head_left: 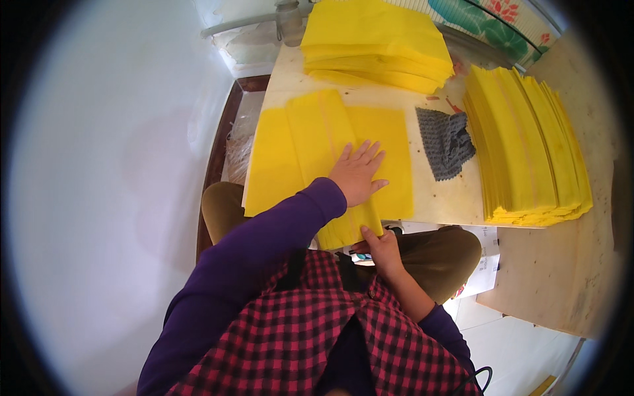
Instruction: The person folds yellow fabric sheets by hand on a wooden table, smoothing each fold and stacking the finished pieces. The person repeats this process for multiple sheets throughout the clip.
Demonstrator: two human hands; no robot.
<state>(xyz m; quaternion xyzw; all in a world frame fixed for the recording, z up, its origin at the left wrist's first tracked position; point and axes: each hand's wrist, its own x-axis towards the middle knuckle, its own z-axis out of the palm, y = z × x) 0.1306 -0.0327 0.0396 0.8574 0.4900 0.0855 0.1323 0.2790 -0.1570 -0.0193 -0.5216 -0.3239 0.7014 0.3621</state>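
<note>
A long folded strip of yellow fabric (314, 125) lies slightly aslant across a flat yellow fabric sheet (388, 152) on the table. My left hand (358, 173) rests palm down on the strip, fingers spread and pointing away from me. At the strip's near end, overhanging the table edge, my right hand (383, 252) pinches the right corner, thumb on top and the other fingers partly hidden below. A pale line runs lengthwise along the strip.
Behind the strip stands a thick stack of yellow sheets (373, 39). To the right is a tall pile of folded yellow pieces (522, 148), with a crumpled grey cloth (444, 142) beside it. A bottle (288, 23) stands at the back left; a white wall (119, 165) rises at left.
</note>
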